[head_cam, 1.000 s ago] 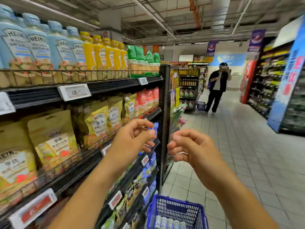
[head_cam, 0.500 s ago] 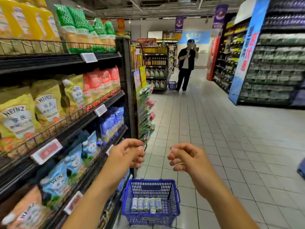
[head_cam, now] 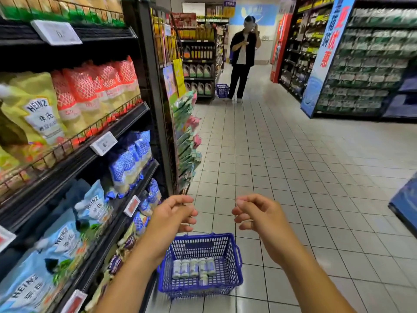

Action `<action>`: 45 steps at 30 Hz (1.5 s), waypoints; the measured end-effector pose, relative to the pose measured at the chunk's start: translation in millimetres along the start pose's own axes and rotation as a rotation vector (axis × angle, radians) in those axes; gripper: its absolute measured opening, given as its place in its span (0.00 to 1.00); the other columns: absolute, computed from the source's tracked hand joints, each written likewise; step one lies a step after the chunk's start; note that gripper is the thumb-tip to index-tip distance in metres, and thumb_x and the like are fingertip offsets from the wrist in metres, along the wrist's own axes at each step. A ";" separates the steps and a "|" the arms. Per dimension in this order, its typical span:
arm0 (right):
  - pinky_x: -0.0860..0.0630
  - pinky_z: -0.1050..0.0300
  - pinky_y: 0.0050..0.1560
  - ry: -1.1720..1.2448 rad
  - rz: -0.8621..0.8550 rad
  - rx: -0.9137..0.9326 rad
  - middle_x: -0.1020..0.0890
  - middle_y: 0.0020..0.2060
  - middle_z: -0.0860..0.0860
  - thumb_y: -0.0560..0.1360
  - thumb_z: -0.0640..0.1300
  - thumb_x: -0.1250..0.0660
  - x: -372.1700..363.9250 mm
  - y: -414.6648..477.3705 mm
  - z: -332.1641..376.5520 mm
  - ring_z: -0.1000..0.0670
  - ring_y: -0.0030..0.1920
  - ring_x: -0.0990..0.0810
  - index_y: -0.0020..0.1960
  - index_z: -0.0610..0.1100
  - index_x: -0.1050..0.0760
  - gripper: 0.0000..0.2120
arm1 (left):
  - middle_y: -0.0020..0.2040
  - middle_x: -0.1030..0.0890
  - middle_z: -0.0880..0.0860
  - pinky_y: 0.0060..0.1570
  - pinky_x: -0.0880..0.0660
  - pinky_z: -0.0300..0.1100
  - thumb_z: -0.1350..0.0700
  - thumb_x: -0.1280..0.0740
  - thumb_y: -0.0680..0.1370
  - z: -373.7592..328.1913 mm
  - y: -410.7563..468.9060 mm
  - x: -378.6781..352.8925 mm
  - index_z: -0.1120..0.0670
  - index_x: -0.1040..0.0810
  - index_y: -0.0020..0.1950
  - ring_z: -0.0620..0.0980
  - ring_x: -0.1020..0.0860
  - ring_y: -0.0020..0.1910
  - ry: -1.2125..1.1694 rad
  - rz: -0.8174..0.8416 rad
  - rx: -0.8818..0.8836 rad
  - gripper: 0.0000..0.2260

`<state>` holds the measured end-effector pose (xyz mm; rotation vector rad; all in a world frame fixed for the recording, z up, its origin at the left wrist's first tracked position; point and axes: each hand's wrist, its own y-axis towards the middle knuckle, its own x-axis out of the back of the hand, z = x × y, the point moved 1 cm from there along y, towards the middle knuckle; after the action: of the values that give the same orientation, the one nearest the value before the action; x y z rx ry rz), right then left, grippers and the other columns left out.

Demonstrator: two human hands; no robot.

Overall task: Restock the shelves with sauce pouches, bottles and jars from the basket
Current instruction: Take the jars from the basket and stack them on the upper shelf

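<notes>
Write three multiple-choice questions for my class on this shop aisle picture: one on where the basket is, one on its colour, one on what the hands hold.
1. Where does the basket stand?
A. On a shelf
B. On the tiled floor
C. On a trolley

2. What colour is the basket?
A. Red
B. Green
C. Blue

3. What do the left hand and right hand hold?
A. Nothing
B. A pouch each
C. The basket's handles

Answers: 1 B, it sits on the tiles below both hands; 2 C, its mesh walls are blue; 3 A, the fingers of both curl loosely round nothing.
</notes>
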<state>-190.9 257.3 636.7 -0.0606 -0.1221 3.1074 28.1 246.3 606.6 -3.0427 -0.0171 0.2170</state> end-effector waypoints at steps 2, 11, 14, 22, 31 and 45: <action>0.22 0.59 0.37 -0.010 -0.015 -0.018 0.15 0.35 0.47 0.78 0.41 0.31 -4.0 21.9 -6.2 0.51 0.35 0.19 0.49 0.41 0.19 0.04 | 0.39 0.16 0.53 0.36 0.22 0.39 0.62 0.33 0.79 5.9 24.1 4.2 0.56 0.22 0.56 0.48 0.19 0.37 0.008 0.011 0.017 0.06; 0.23 0.59 0.36 -0.002 -0.079 -0.138 0.17 0.35 0.45 0.78 0.38 0.32 -13.6 97.1 -43.3 0.51 0.34 0.21 0.50 0.34 0.21 0.06 | 0.39 0.16 0.52 0.39 0.21 0.43 0.60 0.33 0.79 39.6 116.8 19.2 0.54 0.20 0.54 0.48 0.19 0.37 0.029 0.030 0.131 0.05; 0.23 0.58 0.39 -0.026 -0.089 -0.174 0.16 0.37 0.44 0.78 0.40 0.31 -9.6 116.5 -58.9 0.51 0.35 0.21 0.50 0.34 0.21 0.08 | 0.39 0.16 0.52 0.38 0.21 0.40 0.60 0.32 0.78 53.7 139.7 16.5 0.53 0.20 0.54 0.47 0.19 0.37 0.039 0.034 0.177 0.06; 0.21 0.59 0.37 -0.084 -0.075 -0.272 0.16 0.41 0.39 0.78 0.40 0.32 9.0 188.6 -106.4 0.51 0.36 0.19 0.49 0.37 0.20 0.05 | 0.42 0.15 0.52 0.39 0.21 0.38 0.59 0.33 0.79 97.7 206.5 3.7 0.51 0.20 0.55 0.46 0.17 0.41 0.101 0.020 0.282 0.06; 0.20 0.60 0.39 -0.143 0.026 -0.405 0.16 0.40 0.44 0.79 0.41 0.33 39.0 285.1 -173.1 0.52 0.37 0.19 0.48 0.40 0.19 0.05 | 0.39 0.16 0.50 0.37 0.20 0.38 0.60 0.35 0.81 162.7 288.1 -14.5 0.54 0.21 0.54 0.45 0.19 0.37 0.120 -0.094 0.440 0.05; 0.22 0.61 0.34 -0.234 0.102 -0.738 0.17 0.31 0.51 0.79 0.38 0.35 41.0 347.8 -366.4 0.54 0.32 0.21 0.43 0.42 0.20 0.07 | 0.38 0.17 0.51 0.38 0.21 0.42 0.56 0.33 0.81 337.5 340.2 19.7 0.53 0.21 0.49 0.45 0.20 0.33 0.185 -0.191 0.797 0.03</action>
<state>-227.4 -59.4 242.7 0.2857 -1.2833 2.9557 1.2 -61.8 240.1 -2.2360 -0.1639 -0.0663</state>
